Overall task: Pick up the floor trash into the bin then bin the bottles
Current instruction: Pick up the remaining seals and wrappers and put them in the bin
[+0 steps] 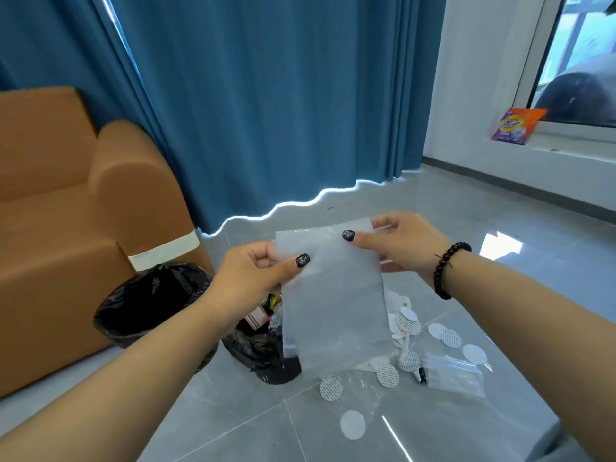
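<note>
A: What is held by the hands?
B: A translucent plastic bag (333, 295) is pinched at its top corners by the left hand (253, 275) and right hand (403, 245).
A: And beyond?
B: Round seals (388, 375) lie scattered on the floor (233, 428); the black-lined bin (150, 301) stands beside the sofa (60, 228).

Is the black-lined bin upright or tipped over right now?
Upright: the bin stands by the sofa, its mouth facing up, black liner folded over the rim.

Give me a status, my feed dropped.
Left hand and right hand pinch plastic bag over bin. Round seals litter floor.
</note>
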